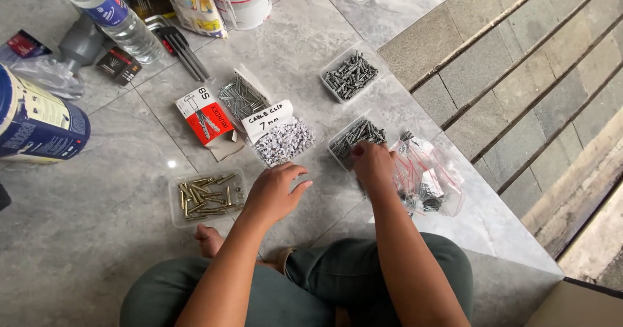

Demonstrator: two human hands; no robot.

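R hand [373, 165] fingertips hidden in screw tray [355, 139].

Person seated on grey tile floor [97, 236]. Right hand [372, 165] fingers down in clear tray of dark screws [354, 139], touching contents. Left hand [276, 192] flat on floor, fingers spread, between tray of brass screws [206, 196] and tray of white clips [284, 140]. Pile of small zip bags [428, 174] just right of right hand.
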